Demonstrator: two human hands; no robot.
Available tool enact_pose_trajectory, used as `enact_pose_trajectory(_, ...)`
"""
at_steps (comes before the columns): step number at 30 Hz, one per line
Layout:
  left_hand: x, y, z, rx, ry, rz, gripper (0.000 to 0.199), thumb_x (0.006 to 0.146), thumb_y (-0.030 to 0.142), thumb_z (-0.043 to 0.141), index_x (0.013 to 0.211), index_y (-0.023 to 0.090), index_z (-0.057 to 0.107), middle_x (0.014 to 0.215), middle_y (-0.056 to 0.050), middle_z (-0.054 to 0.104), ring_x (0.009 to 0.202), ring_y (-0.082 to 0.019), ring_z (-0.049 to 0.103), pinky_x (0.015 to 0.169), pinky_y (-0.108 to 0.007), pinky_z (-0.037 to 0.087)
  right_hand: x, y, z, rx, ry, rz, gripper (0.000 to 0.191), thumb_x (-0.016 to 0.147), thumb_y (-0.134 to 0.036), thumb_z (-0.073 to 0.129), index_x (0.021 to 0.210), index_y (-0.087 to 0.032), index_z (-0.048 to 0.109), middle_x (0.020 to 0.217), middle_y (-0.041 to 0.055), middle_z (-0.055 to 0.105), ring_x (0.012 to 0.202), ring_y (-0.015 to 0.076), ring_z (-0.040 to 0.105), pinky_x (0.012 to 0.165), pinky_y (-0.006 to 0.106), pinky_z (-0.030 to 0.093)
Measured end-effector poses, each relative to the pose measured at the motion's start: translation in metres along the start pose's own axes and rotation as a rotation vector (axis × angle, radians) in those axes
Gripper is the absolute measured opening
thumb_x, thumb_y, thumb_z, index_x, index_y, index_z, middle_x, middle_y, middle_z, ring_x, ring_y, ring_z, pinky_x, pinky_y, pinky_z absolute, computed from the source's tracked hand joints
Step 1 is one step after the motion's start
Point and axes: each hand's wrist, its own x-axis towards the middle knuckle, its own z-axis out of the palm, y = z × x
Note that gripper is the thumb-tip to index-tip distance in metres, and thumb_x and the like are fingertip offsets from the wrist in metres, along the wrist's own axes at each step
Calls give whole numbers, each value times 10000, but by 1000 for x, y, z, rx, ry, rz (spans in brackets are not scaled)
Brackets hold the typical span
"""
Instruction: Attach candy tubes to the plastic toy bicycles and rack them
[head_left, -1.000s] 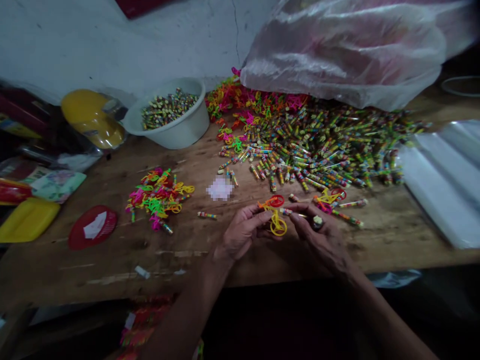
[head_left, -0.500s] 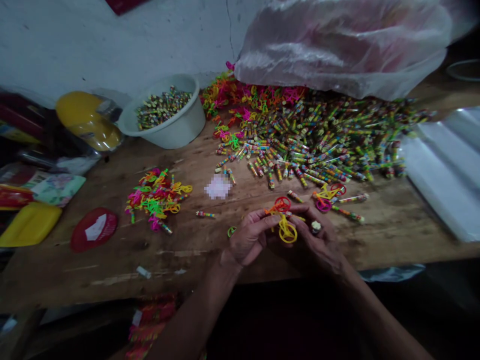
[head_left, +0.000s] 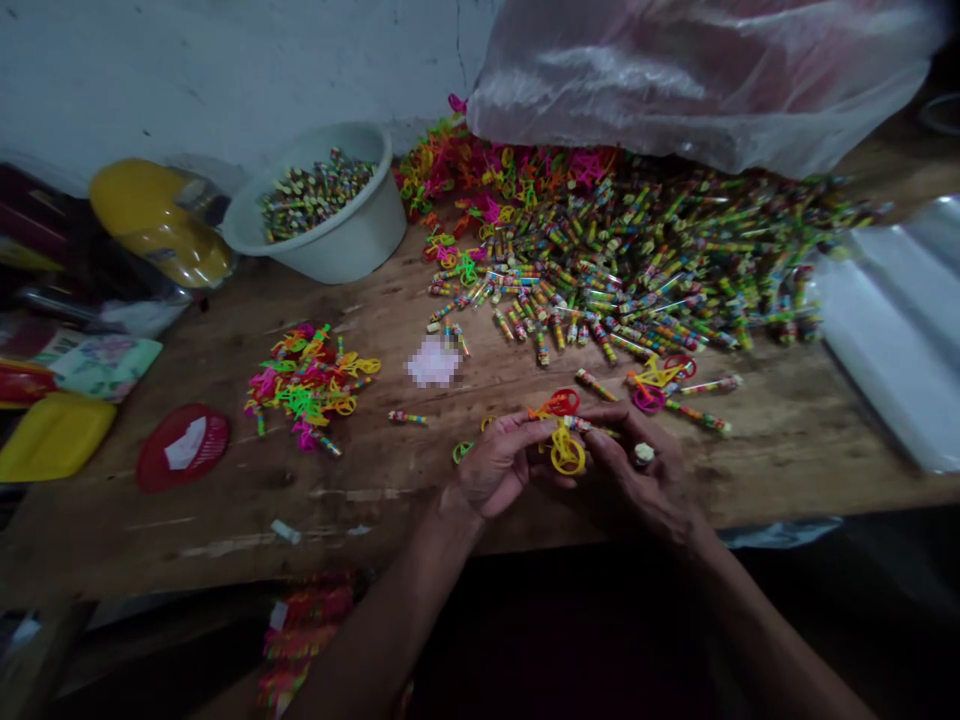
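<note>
My left hand [head_left: 495,465] pinches a small plastic toy bicycle, its yellow wheel [head_left: 568,455] hanging below the fingertips and its red wheel [head_left: 562,403] above. In my right hand [head_left: 649,485], thumb and fingers grip a small candy tube [head_left: 579,425] whose end meets the bicycle between both hands. A second tube's cream-coloured end [head_left: 643,453] pokes out among the right fingers. Just beyond that hand lie another toy bicycle [head_left: 660,375] and a few loose tubes [head_left: 697,415]. A green plastic wheel [head_left: 463,453] shows left of my left hand.
Many candy tubes [head_left: 637,260] are heaped at the back, beside colourful plastic bicycles [head_left: 510,170] under a plastic bag [head_left: 690,80]. A pale tub [head_left: 352,235] holds more tubes. Leftward are a mixed pile [head_left: 307,385] and a red dish [head_left: 214,425]; clear plastic sleeves [head_left: 892,330] lie right.
The candy tube's end now shows more clearly against the toy bicycle, and the yellow wheel has tilted slightly. Both hands stay close together. The whole view has shifted a little.
</note>
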Motion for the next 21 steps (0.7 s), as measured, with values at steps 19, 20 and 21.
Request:
enact_pose_trajectory(19, -9, 13, -8, 252, 134, 75, 315, 720, 290, 671, 963, 94, 631, 847, -88, 669, 636, -147, 629, 508, -261, 548, 11, -17, -2, -191, -243, -130, 291, 836, -212, 505, 1127, -215, 499, 977, 63, 616, 847, 178, 593, 722, 301, 475)
enact_pose_trajectory(20, -15, 25, -15, 310, 203, 146, 335, 719, 310, 669, 978, 100, 631, 838, -80, 670, 624, -143, 625, 501, -255, 540, 13, -15, 2, -171, -180, -104, 348, 845, -245, 511, 1189, -218, 468, 979, 64, 612, 841, 177, 593, 721, 302, 478)
enact_pose_trajectory(21, -23, 39, -26, 380, 299, 222, 351, 717, 331, 668, 985, 107, 632, 814, -68, 670, 606, -137, 619, 497, -249, 530, 14, -12, 4, -167, -115, -70, 387, 850, -277, 518, 1227, -219, 449, 976, 64, 608, 836, 177, 591, 707, 299, 478)
